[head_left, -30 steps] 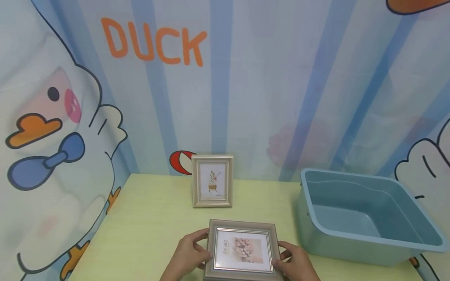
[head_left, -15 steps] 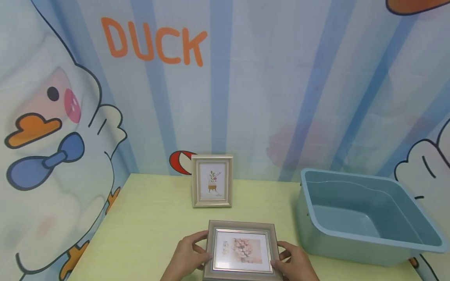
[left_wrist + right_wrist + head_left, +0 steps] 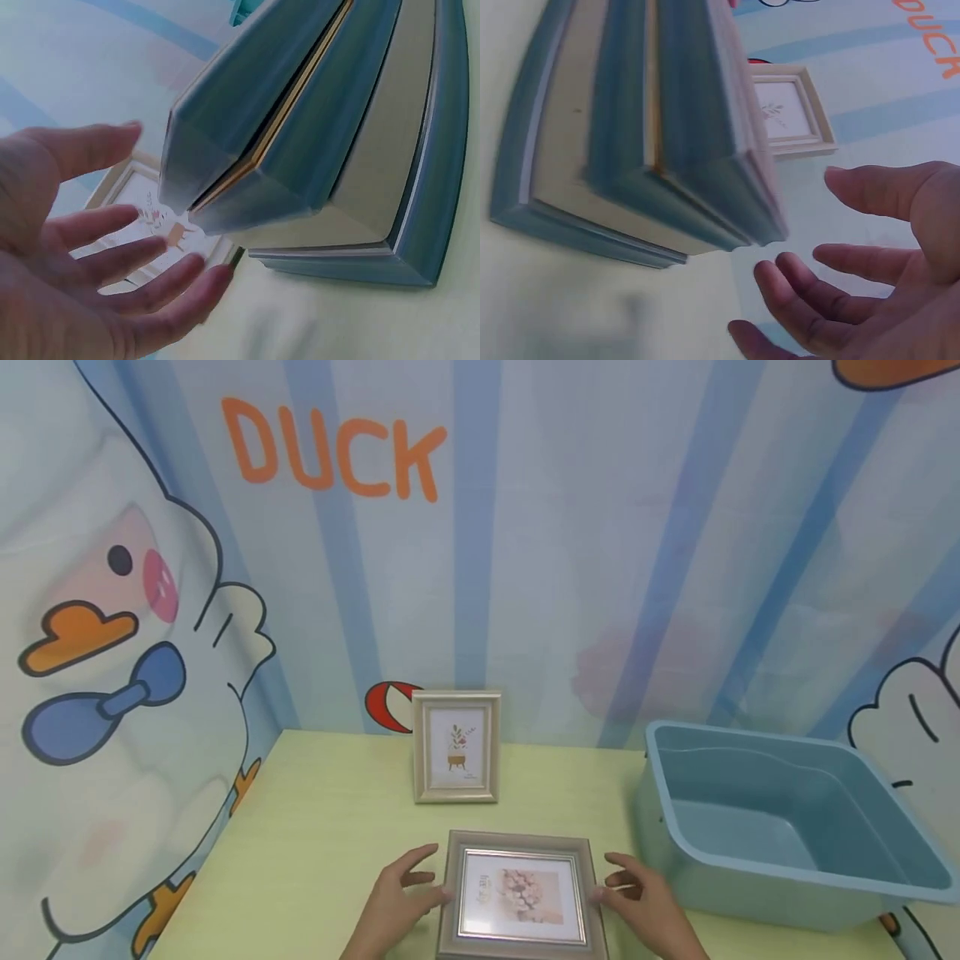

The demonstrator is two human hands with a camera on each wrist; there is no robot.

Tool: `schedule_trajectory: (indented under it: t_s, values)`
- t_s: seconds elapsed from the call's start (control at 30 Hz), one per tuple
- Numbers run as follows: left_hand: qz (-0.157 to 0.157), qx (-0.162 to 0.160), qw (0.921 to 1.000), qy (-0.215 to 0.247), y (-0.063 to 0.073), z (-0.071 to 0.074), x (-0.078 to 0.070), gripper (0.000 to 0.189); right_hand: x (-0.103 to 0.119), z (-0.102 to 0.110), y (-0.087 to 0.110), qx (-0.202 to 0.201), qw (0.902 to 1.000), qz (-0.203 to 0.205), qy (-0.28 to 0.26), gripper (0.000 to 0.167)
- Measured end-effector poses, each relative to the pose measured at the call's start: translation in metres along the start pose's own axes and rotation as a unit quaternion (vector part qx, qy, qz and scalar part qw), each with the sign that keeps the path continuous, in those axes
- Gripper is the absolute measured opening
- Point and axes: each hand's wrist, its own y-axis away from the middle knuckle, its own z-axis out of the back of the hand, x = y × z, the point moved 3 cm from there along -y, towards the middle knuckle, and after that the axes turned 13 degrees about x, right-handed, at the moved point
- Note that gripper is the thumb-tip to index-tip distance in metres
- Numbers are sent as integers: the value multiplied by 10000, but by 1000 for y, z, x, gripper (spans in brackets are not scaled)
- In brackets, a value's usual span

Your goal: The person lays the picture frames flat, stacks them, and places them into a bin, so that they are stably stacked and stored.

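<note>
A silver-grey picture frame (image 3: 521,895) with a pink flower print lies face up at the table's front. Both wrist views show it on top of a stack of frames (image 3: 300,142), its layers piled one on another, with a pale one among them. My left hand (image 3: 401,893) is spread beside the stack's left edge; the left wrist view shows a gap between fingers and stack. On the other side my right hand (image 3: 647,900) is likewise spread, apart from the stack (image 3: 645,135) in the right wrist view. Neither hand holds anything.
Behind the stack, a champagne-coloured picture frame (image 3: 457,747) with a potted-plant print stands upright near the back edge. A blue-green plastic bin (image 3: 795,881) is on the right of the pale yellow table (image 3: 300,835). A duck-print cloth (image 3: 540,568) hangs behind.
Both hands have let go of the stack's sides; their fingers have spread and moved slightly outward. The stack stays in place, and the head view has shifted a little.
</note>
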Motion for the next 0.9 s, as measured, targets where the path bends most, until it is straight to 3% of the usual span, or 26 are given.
schedule_trajectory:
  t_s: [0.2,0.4,0.53,0.8,0.9]
  values:
    - [-315,-745,9958,433,-8,14,3,60,29,12,-12,-414,9983,417,-11,50]
    - [-374,-944,9929,616,-27,32,4,58,65,17,-36,-445,9901,1333,7,47]
    - [-445,-1035,9918,597,-44,40,6,61,85,16,-58,-321,9850,1692,73,43]
    - [-440,-1334,9899,215,-82,42,15,75,114,5,-106,843,9768,1845,682,61]
    - [-395,-1330,9902,145,-92,46,19,78,121,1,-124,965,9721,1874,1027,65]
